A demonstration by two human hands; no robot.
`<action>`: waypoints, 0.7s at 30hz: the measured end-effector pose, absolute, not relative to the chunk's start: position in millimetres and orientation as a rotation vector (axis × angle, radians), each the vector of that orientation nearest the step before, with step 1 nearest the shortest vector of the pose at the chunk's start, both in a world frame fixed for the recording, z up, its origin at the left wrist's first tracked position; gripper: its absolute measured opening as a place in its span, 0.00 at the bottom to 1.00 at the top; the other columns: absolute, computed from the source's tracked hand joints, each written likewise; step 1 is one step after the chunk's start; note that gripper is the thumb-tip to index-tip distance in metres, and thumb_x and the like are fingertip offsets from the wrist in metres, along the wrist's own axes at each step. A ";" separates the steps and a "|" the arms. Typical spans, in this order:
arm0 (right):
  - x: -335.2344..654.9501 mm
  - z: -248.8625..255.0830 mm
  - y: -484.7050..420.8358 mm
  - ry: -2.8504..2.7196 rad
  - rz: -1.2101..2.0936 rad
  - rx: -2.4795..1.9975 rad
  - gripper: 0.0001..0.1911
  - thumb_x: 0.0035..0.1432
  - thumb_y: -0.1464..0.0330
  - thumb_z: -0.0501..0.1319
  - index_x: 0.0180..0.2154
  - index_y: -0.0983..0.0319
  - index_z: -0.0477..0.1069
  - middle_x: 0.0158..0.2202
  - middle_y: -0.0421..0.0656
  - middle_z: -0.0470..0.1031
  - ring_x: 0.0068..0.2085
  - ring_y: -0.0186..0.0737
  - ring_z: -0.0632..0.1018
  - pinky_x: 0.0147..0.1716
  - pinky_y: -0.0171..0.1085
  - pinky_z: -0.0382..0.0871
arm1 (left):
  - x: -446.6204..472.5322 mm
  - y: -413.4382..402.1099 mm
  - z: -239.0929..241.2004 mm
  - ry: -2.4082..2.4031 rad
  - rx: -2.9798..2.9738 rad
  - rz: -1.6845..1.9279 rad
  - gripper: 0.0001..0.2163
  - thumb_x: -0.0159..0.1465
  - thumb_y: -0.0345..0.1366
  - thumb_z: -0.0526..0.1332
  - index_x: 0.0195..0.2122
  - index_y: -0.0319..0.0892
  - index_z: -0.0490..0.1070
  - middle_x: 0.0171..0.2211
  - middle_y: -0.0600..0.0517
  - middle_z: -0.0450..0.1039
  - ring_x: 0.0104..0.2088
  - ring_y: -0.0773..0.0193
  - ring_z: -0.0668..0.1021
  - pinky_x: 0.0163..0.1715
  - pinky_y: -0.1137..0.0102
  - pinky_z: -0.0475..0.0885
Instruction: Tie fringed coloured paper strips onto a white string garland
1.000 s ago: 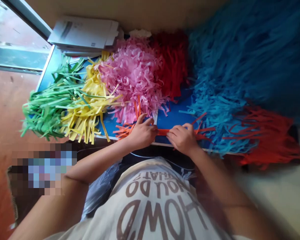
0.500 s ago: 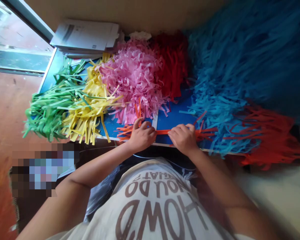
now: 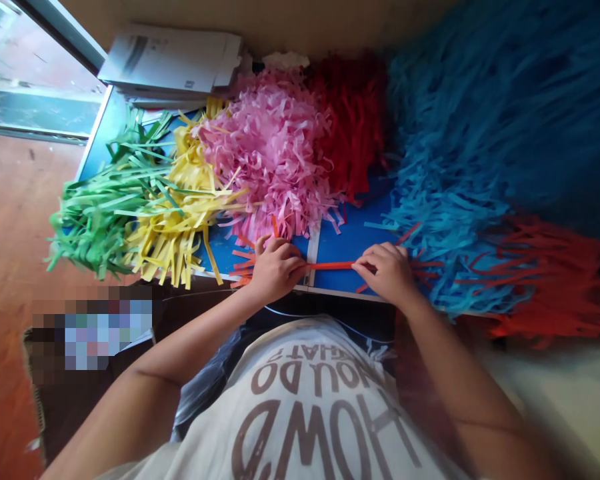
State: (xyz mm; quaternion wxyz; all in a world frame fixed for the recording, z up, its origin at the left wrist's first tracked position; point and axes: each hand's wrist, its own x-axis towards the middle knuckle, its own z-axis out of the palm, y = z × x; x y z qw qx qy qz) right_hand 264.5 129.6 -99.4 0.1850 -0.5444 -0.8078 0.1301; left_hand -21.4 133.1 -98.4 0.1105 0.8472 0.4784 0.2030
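Note:
An orange paper tassel (image 3: 331,265) stretches between my two hands just above the front edge of the blue table (image 3: 350,230). Its middle is drawn into a thin, tight strand, and cut fringe ends fan out past both hands. My left hand (image 3: 279,267) is closed around the strand near the pink fringe (image 3: 275,153). With thumb and fingers pinched, my right hand (image 3: 385,270) grips the other side of the strand, close to the light blue fringe (image 3: 435,220).
Green fringe (image 3: 97,230) and yellow fringe (image 3: 173,243) lie at the left, and red fringe (image 3: 353,133) lies behind. A loose orange-red fringe pile (image 3: 555,280) spreads at the right. White boxes (image 3: 173,60) are stacked at the back left against the wall.
My hands have moved farther apart, the right one shifting right. More of the strand between them shows, and it looks thinner and straighter.

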 end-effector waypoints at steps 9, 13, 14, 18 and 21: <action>250.4 -81.8 138.5 -2.353 0.315 -1.741 0.08 0.56 0.65 0.68 0.27 0.59 0.73 0.32 0.41 0.77 0.38 0.43 0.70 0.38 0.43 0.50 | -13.3 138.3 -93.9 1.427 2.530 0.451 0.05 0.64 0.39 0.63 0.35 0.47 0.79 0.41 0.49 0.77 0.50 0.50 0.72 0.58 0.47 0.58; 236.9 -71.5 131.7 -2.574 0.142 -1.429 0.05 0.59 0.73 0.64 0.35 0.57 0.76 0.40 0.42 0.80 0.46 0.46 0.70 0.45 0.48 0.50 | -10.6 139.5 -85.4 1.170 2.696 0.395 0.11 0.67 0.33 0.60 0.43 0.55 0.80 0.45 0.51 0.76 0.54 0.50 0.71 0.64 0.45 0.50; 234.3 -71.6 130.0 -2.613 0.129 -1.332 0.06 0.61 0.74 0.63 0.35 0.57 0.77 0.40 0.41 0.80 0.47 0.46 0.70 0.46 0.49 0.49 | -9.6 139.5 -83.6 1.120 2.719 0.384 0.11 0.67 0.32 0.60 0.42 0.55 0.80 0.45 0.52 0.76 0.55 0.51 0.71 0.65 0.45 0.48; 230.2 -79.7 128.8 -2.625 0.044 -1.150 0.09 0.66 0.71 0.59 0.34 0.58 0.77 0.37 0.40 0.81 0.46 0.43 0.70 0.46 0.48 0.49 | -2.1 138.7 -80.4 1.097 2.756 0.377 0.09 0.67 0.34 0.59 0.40 0.51 0.80 0.45 0.51 0.77 0.54 0.51 0.72 0.67 0.44 0.46; 231.2 -85.0 132.1 -2.593 0.030 -1.146 0.09 0.66 0.70 0.60 0.32 0.60 0.76 0.35 0.40 0.81 0.44 0.42 0.71 0.46 0.47 0.49 | 7.7 137.1 -82.5 1.122 2.783 0.397 0.07 0.66 0.36 0.60 0.37 0.47 0.80 0.42 0.50 0.78 0.53 0.50 0.73 0.67 0.43 0.46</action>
